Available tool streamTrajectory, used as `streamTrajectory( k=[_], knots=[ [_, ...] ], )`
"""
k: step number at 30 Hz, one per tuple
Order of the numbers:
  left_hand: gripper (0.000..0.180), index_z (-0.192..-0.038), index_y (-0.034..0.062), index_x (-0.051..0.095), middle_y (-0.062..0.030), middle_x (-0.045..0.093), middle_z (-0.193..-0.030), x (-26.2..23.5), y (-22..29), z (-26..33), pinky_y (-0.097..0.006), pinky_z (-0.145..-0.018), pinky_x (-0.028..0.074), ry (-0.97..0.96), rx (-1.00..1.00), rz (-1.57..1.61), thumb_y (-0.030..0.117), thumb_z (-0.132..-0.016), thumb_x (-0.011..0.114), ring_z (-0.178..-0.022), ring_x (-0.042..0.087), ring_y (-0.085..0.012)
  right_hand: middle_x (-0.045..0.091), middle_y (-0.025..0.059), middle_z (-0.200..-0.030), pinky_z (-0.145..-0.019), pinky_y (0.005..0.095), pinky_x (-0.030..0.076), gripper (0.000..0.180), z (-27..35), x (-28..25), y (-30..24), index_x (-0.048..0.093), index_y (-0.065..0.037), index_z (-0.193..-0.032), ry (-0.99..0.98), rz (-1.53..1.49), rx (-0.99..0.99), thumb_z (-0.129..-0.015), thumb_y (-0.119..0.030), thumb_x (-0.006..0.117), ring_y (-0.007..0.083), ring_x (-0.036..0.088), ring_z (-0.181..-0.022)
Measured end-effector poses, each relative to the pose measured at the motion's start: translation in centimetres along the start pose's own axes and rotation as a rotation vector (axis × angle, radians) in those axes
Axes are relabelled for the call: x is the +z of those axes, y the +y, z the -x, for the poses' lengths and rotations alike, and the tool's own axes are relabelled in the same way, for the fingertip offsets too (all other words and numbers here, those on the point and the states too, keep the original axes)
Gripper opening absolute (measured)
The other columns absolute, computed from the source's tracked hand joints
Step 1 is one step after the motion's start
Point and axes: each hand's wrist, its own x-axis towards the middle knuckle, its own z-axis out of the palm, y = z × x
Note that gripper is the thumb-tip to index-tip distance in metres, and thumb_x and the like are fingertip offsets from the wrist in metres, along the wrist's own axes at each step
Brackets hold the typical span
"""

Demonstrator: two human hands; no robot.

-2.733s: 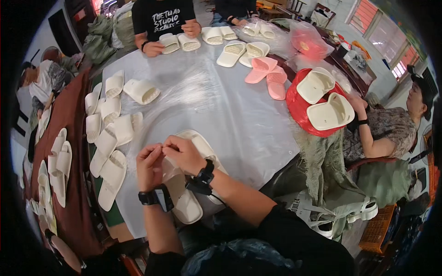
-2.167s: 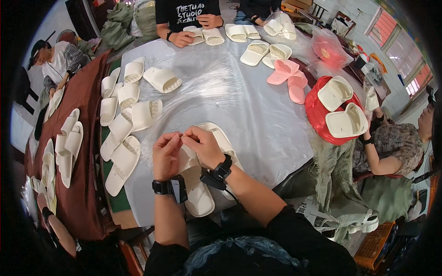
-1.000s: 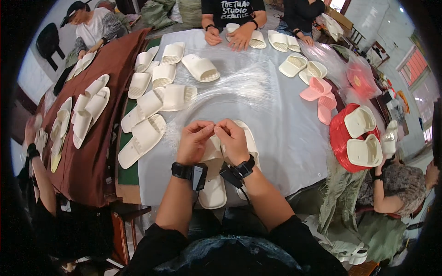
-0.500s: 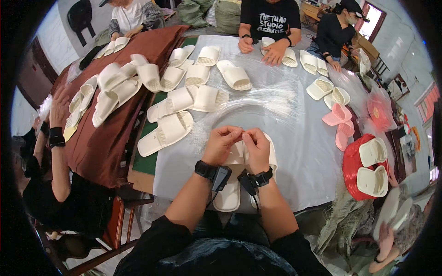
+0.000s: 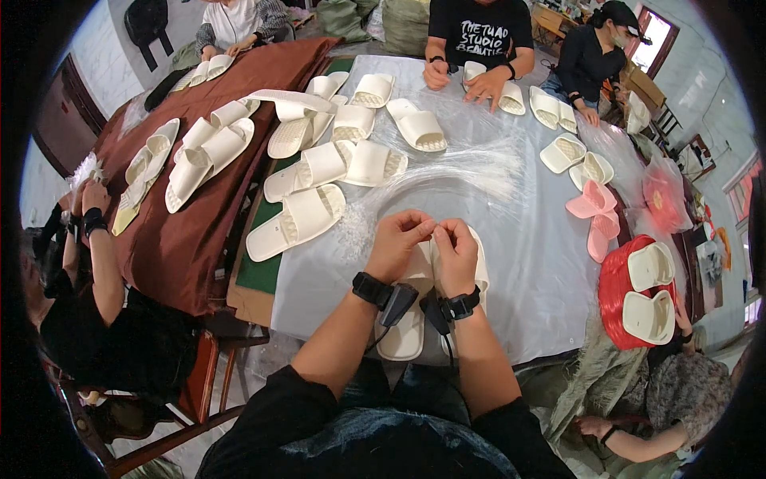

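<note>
At 9 o'clock, far left: another person's forearm with a black wristband (image 5: 94,224), raised beside a dark brown cloth (image 5: 175,239) draped over the tabletop edge. On that cloth, toward 10 and 11 o'clock, rows of cream foam slippers (image 5: 206,160) lying sole to sole.

Right of the cloth, on the grey plastic-covered tabletop (image 5: 527,239), 1 cream open-toe slipper (image 5: 295,222) lying slantwise at 10 o'clock from the hands, with more of the same kind fanned out behind it. Just beyond, a loose bundle of clear thin plastic strands (image 5: 447,172) spread across the sheet at 12 o'clock from the hands.

At centre, left hand (image 5: 396,243) curled with fingertips pinched together, black watch on the wrist. Right hand (image 5: 455,254) likewise pinched shut, fingertips meeting the left ones at 12 o'clock of both fists. Held between them something too small to make out, possibly a strand; cannot tell. Directly beneath both hands, a pair of cream foam slippers (image 5: 407,339) resting on the near tabletop edge, toes pointing toward 12 o'clock, partly covered by the wrists.

At 12 o'clock far across, a person in a black printed shirt (image 5: 479,32) with both hands on slippers.

At 2 o'clock, 2 pink foam slippers (image 5: 594,215) lying on the sheet. At 3 to 4 o'clock, a red round basket (image 5: 618,307) carrying 2 cream slippers, just off the tabletop edge.
</note>
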Motion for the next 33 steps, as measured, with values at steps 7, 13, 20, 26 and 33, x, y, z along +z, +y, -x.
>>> streamTrajectory(
  k=[7,13,20,26,33],
  knots=[
    [0.015,-0.096,-0.002,0.063,-0.0071,0.065,-0.091,-0.1,-0.2,-0.3,-0.028,-0.079,0.052,-0.016,0.0,-0.03,0.012,-0.09,0.064,-0.084,0.062,-0.0137,0.06,0.0039,-0.076,-0.065,0.0253,0.044,0.009,-0.1,0.0,0.0,0.059,0.0,-0.09,0.014,-0.001,0.023,-0.09,-0.008,0.059,0.0104,0.053,-0.07],
    [0.016,-0.095,-0.001,0.063,-0.0062,0.064,-0.093,-0.1,-0.2,-0.2,-0.028,-0.08,0.052,0.151,-0.015,0.082,0.014,-0.091,0.063,-0.084,0.062,-0.014,0.061,0.0043,-0.078,-0.066,0.025,0.045,0.007,-0.3,0.2,0.1,0.06,0.001,-0.09,0.038,-0.046,0.003,-0.088,-0.006,0.061,0.0102,0.054,-0.07],
    [0.014,-0.094,-0.0009,0.063,-0.006,0.064,-0.09,0.4,-0.4,-0.2,-0.029,-0.08,0.053,0.053,0.027,0.041,0.012,-0.089,0.065,-0.081,0.062,-0.0147,0.062,0.0053,-0.078,-0.064,0.0256,0.046,0.008,-0.2,0.3,0.5,0.06,0.001,-0.09,0.031,-0.037,-0.019,-0.087,-0.006,0.062,0.0112,0.055,-0.069],
    [0.014,-0.093,-0.0017,0.063,-0.0073,0.065,-0.089,0.2,-0.2,-0.2,-0.029,-0.08,0.053,0.037,-0.005,0.023,0.011,-0.089,0.066,-0.082,0.063,-0.0151,0.062,0.006,-0.077,-0.063,0.0264,0.046,0.008,-0.1,0.2,0.4,0.061,0.002,-0.089,0.059,0.044,-0.026,-0.087,-0.007,0.063,0.012,0.056,-0.068],
    [0.015,-0.093,-0.0026,0.063,-0.0071,0.065,-0.089,0.2,-0.3,-0.1,-0.028,-0.077,0.053,0.072,0.026,0.0,0.012,-0.089,0.065,-0.08,0.063,-0.0136,0.062,0.0065,-0.077,-0.063,0.0267,0.046,0.009,-0.1,0.3,0.9,0.062,0.001,-0.09,0.079,0.029,0.006,-0.086,-0.007,0.064,0.0128,0.056,-0.067]
  ],
)
